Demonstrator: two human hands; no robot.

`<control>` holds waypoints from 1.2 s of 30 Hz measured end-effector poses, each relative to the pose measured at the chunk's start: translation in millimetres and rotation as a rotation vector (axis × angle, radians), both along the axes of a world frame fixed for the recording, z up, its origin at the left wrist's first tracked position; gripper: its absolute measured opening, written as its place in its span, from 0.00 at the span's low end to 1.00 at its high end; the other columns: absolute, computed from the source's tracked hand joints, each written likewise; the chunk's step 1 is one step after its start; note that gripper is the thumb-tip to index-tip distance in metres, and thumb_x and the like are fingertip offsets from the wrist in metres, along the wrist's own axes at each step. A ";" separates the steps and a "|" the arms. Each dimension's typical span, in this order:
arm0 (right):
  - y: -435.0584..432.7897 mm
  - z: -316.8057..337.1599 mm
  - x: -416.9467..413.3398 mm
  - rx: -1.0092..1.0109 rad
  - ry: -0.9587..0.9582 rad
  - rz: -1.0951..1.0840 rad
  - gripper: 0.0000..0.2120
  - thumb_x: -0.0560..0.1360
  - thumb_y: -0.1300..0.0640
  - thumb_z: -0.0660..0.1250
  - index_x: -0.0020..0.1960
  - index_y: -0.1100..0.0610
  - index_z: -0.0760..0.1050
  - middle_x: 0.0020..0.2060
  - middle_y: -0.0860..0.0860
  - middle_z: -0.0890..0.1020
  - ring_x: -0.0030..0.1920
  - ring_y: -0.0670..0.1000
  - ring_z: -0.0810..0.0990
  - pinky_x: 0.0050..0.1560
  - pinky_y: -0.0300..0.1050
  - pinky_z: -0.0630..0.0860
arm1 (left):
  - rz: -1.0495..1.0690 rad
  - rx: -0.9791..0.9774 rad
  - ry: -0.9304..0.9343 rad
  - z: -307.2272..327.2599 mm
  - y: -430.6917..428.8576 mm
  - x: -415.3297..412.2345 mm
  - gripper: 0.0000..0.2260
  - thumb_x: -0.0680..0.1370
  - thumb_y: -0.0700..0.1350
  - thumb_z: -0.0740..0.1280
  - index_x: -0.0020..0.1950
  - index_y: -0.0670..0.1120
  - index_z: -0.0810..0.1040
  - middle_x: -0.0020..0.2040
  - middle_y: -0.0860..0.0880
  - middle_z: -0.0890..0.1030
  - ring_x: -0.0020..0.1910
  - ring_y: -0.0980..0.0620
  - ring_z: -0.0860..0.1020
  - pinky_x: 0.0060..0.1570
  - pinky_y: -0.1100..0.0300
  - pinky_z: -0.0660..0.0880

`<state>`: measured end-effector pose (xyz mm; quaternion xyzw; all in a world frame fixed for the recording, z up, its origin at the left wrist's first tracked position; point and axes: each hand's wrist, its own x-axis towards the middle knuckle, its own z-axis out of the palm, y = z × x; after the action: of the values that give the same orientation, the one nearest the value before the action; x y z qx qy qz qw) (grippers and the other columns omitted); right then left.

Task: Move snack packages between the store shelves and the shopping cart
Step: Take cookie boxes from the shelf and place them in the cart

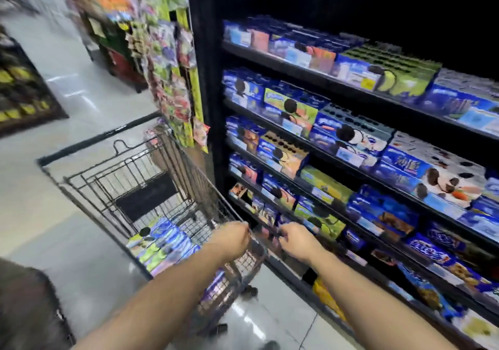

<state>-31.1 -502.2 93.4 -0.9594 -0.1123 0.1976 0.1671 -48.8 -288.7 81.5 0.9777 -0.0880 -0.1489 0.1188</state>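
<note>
My left fingers (244, 228) are curled over the near rim of the shopping cart (151, 185), closed on its wire edge. My right fingers (283, 233) are bent in toward the same corner, but blur hides whether they grip the rim, a pack, or nothing. Inside the cart, blue and green cookie packages (162, 244) lie piled on the basket floor below my left hand (232, 239). Just beyond my right hand (297, 243), the black store shelves (332, 160) carry rows of similar boxes, the lowest rows close to my knuckles. The cart stands tight against the shelf end, so I judge a hard shove could ram it into the frame or knock low boxes loose.
</note>
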 end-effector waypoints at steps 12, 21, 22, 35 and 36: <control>195.3 -66.7 91.4 0.078 0.242 0.298 0.11 0.79 0.57 0.62 0.56 0.56 0.81 0.58 0.61 0.82 0.59 0.59 0.80 0.52 0.45 0.73 | 0.370 0.119 0.182 -29.1 187.8 -8.9 0.12 0.80 0.52 0.62 0.60 0.48 0.74 0.60 0.42 0.79 0.58 0.38 0.79 0.53 0.49 0.77; 216.5 -189.7 77.3 0.080 0.495 0.145 0.20 0.81 0.49 0.64 0.72 0.51 0.71 0.70 0.57 0.74 0.59 0.56 0.78 0.63 0.53 0.76 | 0.305 0.139 0.424 -129.8 206.7 -7.0 0.15 0.80 0.42 0.58 0.65 0.50 0.73 0.61 0.43 0.80 0.59 0.40 0.79 0.54 0.52 0.75; 215.4 -204.3 73.4 0.090 0.529 0.086 0.21 0.80 0.49 0.65 0.72 0.51 0.71 0.69 0.57 0.75 0.63 0.57 0.78 0.64 0.51 0.75 | 0.271 0.135 0.461 -145.7 206.2 -2.8 0.16 0.80 0.42 0.58 0.67 0.50 0.73 0.62 0.43 0.79 0.61 0.40 0.78 0.56 0.52 0.74; 211.8 -368.3 33.6 0.219 0.739 -0.581 0.30 0.76 0.51 0.73 0.73 0.61 0.68 0.65 0.63 0.78 0.52 0.57 0.81 0.52 0.47 0.76 | -0.243 0.284 0.554 -352.1 233.5 67.1 0.42 0.78 0.52 0.69 0.80 0.64 0.42 0.82 0.48 0.37 0.81 0.39 0.40 0.76 0.38 0.45; 215.0 -379.2 30.6 0.223 0.751 -0.609 0.31 0.76 0.50 0.73 0.74 0.61 0.67 0.67 0.63 0.75 0.59 0.58 0.79 0.60 0.50 0.75 | -0.294 0.295 0.531 -361.6 235.8 68.5 0.45 0.77 0.54 0.71 0.80 0.63 0.40 0.82 0.47 0.35 0.81 0.38 0.39 0.77 0.36 0.45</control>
<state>-0.5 -287.3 -285.8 -0.7874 0.2207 0.4585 0.3479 19.8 -52.9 -280.1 0.8883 -0.1718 -0.4251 -0.0278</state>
